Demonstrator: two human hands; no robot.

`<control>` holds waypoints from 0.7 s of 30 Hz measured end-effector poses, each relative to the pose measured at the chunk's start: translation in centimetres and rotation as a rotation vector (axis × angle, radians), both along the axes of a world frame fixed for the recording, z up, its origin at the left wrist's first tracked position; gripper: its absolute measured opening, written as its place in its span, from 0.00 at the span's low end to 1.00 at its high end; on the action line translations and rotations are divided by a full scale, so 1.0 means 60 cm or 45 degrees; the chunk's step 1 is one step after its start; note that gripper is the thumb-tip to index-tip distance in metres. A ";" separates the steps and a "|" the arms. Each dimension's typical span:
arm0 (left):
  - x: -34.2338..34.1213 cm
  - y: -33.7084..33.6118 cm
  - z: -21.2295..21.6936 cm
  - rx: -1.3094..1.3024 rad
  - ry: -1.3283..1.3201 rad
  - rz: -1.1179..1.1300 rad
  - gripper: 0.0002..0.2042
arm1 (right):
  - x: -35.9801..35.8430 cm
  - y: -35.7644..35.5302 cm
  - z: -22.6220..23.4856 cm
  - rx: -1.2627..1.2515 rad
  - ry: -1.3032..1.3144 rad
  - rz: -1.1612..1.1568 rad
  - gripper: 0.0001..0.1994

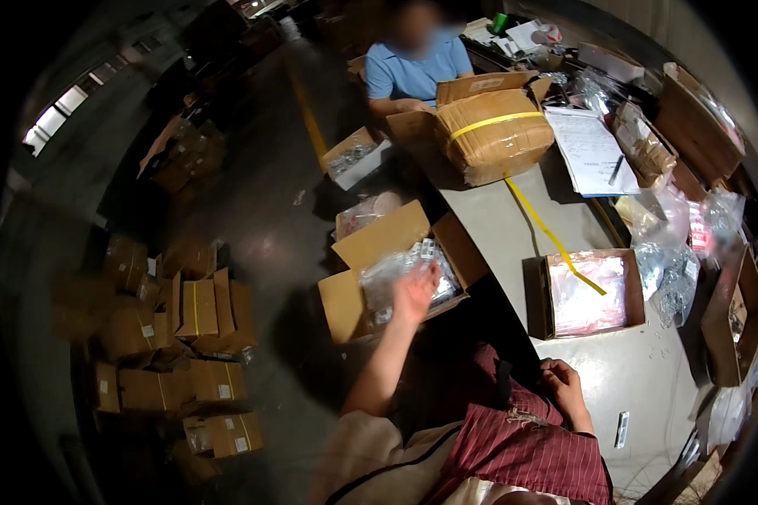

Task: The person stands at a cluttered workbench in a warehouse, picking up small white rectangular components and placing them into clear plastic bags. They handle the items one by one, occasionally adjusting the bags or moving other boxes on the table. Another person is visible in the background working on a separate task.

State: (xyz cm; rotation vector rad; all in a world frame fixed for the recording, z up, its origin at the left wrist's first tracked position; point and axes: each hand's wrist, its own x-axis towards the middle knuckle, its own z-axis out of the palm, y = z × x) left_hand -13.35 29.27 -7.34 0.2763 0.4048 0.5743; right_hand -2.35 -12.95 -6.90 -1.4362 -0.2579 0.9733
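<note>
My left hand (414, 293) reaches into an open cardboard box (343, 307) left of the table. Clear plastic wrapping (383, 273) lies in the box, beside small silvery and white parts (427, 249). The left fingers are blurred against these contents, so their grip does not show. At the table's near left edge rests my right hand (567, 390), fingers curled together; whatever they may hold is hidden. A small pale strip-shaped piece (621, 429) lies on the table to the right of that hand.
Across the table, a person in a blue shirt (417, 66) is behind a taped carton (497, 135). A yellow strap (547, 231) trails toward a shallow box of plastic bags (594, 295). Clipboard papers (589, 151) lie behind. Stacked cartons (173, 383) stand on the floor at left.
</note>
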 end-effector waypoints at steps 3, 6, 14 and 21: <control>0.044 0.038 0.084 0.282 -0.183 0.138 0.16 | -0.001 0.004 0.020 -0.135 -0.107 0.087 0.06; 0.099 0.015 0.197 0.663 0.072 0.137 0.12 | 0.000 -0.004 0.026 -0.247 -0.244 0.202 0.08; 0.163 -0.289 0.166 1.157 0.139 -0.816 0.09 | -0.029 -0.032 0.018 -0.271 -0.306 -0.040 0.08; 0.230 -0.376 0.137 1.654 0.044 -0.943 0.09 | -0.051 -0.118 0.080 -0.455 -0.349 -0.378 0.09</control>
